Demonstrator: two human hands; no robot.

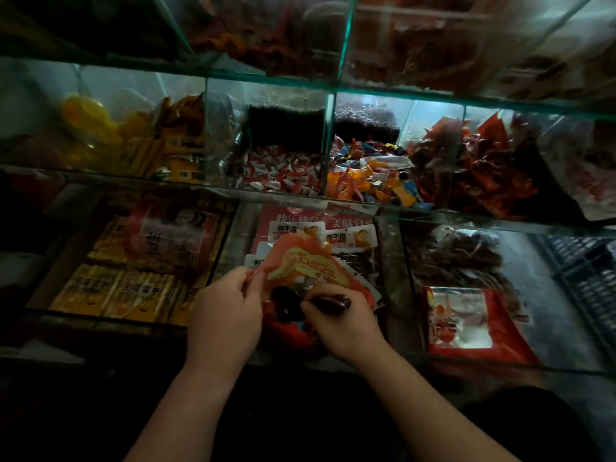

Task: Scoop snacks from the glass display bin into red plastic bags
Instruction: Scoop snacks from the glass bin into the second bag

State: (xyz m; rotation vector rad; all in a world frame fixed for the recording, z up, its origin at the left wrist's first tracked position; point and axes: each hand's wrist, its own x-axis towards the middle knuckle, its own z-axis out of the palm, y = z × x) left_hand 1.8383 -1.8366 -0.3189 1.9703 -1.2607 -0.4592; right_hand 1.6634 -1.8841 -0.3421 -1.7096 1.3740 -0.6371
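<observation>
Head view, looking down into a dim, tiered glass display bin [230, 241] of many compartments. On my feed, both bare forearms reach in from the lower edge towards the middle compartment of the lowest tier.

The left hand [226, 315] pinches the rim of a thin red plastic bag [300, 266] between thumb and curled fingers, with the yellow-printed side up and the mouth towards me. The right hand [345, 328] is closed round the handle of a dark glossy scoop [285, 303]. The bowl of the scoop lies at the bag's mouth, between the two hands. I cannot tell whether the bowl carries anything.

The bag hangs over this middle compartment. It partly covers white-labelled snack packets [296, 228] and a heap of dark brown snacks [358, 261] just to their right.

Lowest tier, left compartment: flat yellow packets [113, 288] laid in rows. Lowest tier, right compartment: a red and silver foil pouch [466, 325] lying near the front glass.

Tier above, directly behind the bag: red-and-white wrapped sweets [280, 171]. To their right come orange and blue wrapped sweets [370, 185], then crumpled red packets [483, 168]. At the far right edge, outside the glass, I see a black plastic crate [586, 268].
</observation>
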